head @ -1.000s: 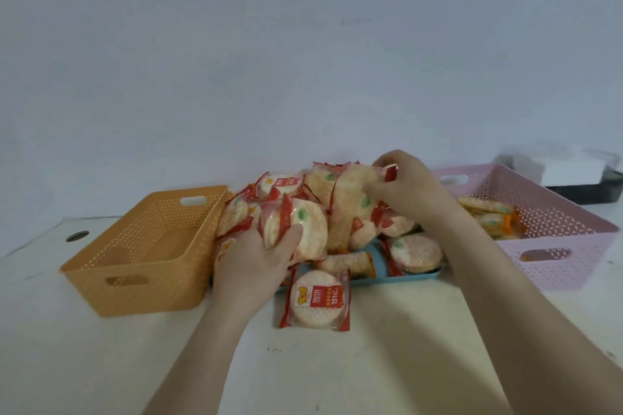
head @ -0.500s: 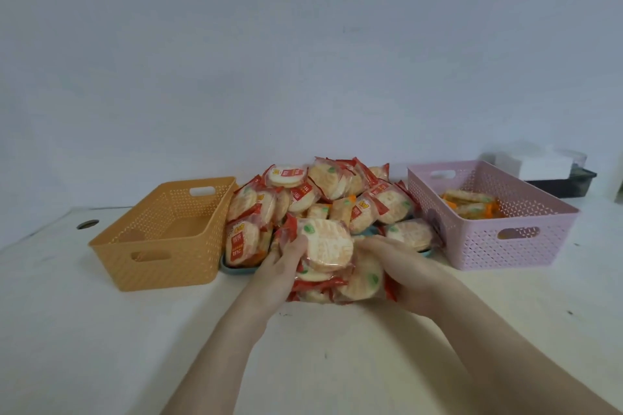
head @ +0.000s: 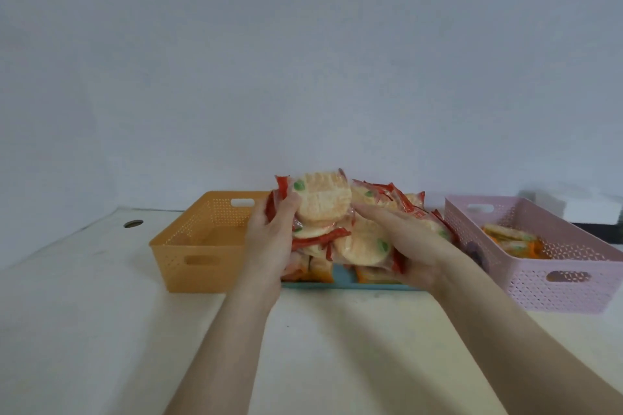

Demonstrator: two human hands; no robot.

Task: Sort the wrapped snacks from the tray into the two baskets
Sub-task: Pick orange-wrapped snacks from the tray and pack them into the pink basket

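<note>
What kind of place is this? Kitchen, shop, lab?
Likely a staged sorting bench, not a home or shop: a bare white table against a blank wall, with an orange basket and a pink basket flanking a blue tray of wrapped snacks.

Handful of wrapped snacks (head: 320, 209): round pale crackers in clear film with red ends and green spots, raised above the tray and gripped between left hand (head: 273, 242) and right hand (head: 414, 246). More packs (head: 397, 199) are heaped on the teal tray (head: 340, 281). Orange basket (head: 188, 263) stands upright just left of the tray. Pink basket (head: 556, 293), on the right, holds a few orange-edged packs (head: 509, 239).
</note>
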